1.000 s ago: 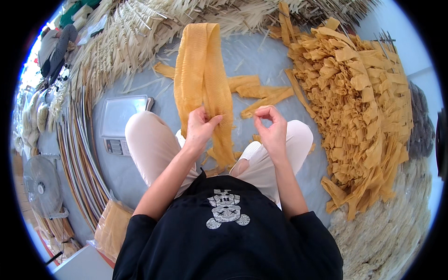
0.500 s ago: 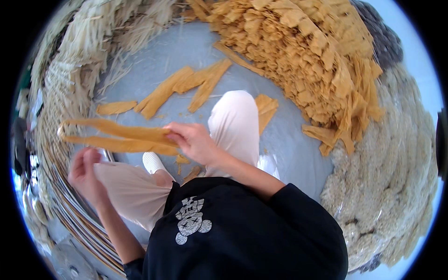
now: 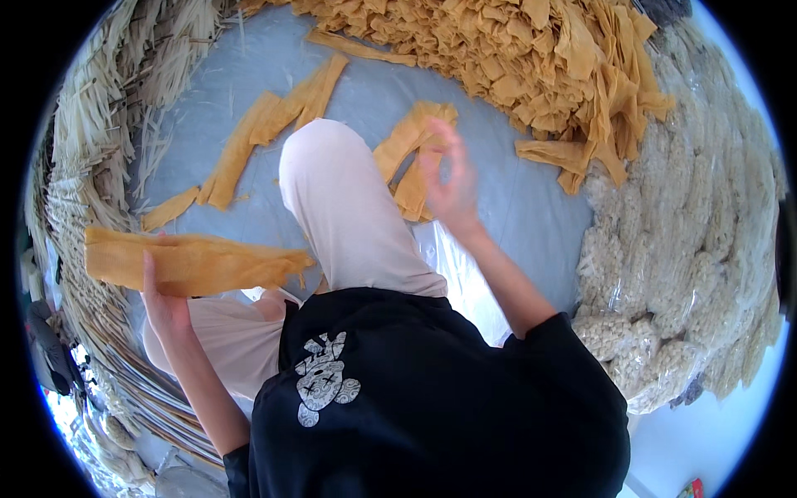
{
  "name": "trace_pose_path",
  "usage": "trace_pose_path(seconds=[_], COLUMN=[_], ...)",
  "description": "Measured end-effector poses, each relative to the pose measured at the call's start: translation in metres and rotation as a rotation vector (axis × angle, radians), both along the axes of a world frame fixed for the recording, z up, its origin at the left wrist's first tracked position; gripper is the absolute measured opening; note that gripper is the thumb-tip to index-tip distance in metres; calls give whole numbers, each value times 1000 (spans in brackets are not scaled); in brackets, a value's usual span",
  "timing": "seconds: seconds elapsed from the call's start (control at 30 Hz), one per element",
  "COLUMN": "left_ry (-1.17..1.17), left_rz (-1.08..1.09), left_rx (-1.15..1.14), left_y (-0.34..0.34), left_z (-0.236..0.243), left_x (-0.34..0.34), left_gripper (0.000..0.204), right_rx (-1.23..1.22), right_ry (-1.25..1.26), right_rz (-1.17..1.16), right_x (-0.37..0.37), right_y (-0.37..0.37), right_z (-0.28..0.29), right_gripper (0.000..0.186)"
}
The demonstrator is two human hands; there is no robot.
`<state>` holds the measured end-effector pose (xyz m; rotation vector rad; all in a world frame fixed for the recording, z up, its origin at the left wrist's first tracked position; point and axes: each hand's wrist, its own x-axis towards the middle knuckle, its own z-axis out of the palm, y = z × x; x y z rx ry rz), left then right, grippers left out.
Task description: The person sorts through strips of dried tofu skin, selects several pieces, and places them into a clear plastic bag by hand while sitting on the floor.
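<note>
My left hand point(image 3: 164, 295) holds a folded band of yellow fabric point(image 3: 199, 264), stretched sideways at the left over my lap, thumb up along its face. My right hand point(image 3: 448, 174), blurred by movement, is raised to the right of my bent knee point(image 3: 336, 191), fingers apart and apparently empty, over or beside some loose yellow strips point(image 3: 398, 145); contact cannot be told. More yellow strips point(image 3: 241, 149) lie scattered on the grey floor sheet point(image 3: 199, 100) beyond my knee.
A heap of yellow fabric pieces point(image 3: 531, 66) fills the upper right. Pale bundles in plastic point(image 3: 672, 232) line the right side. Cream straw-like strips point(image 3: 91, 124) pile along the left, with long thin rods point(image 3: 166, 415) at the lower left.
The view has swung rightward. My right hand has released the yellow band and moved right, past my knee. The band is now in my left hand, lying flatter and wider.
</note>
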<state>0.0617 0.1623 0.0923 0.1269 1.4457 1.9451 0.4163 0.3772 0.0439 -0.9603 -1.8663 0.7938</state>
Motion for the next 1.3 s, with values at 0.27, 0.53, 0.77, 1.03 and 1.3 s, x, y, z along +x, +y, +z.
trace_pose_path(seconds=[0.27, 0.53, 0.77, 1.03, 1.3], left_ry=[-77, -88, -95, -145, -326], left_rz=[40, 58, 30, 39, 182], left_rx=[-102, -150, -125, -118, -82], left_y=[3, 0, 11, 1, 22], left_z=[-15, -18, -25, -39, -92], left_x=[-21, -28, -22, -27, -48], left_gripper=[46, 46, 43, 42, 39], right_rx=[-962, -711, -854, -985, -542], right_ry=[-1019, -1004, -1145, -1154, -592], right_rz=[-226, -358, -313, -165, -644], right_x=[208, 172, 140, 141, 239], right_y=[-73, -164, -119, -142, -115], right_z=[-269, -292, -291, -287, -280], right_gripper=[137, 17, 107, 42, 30])
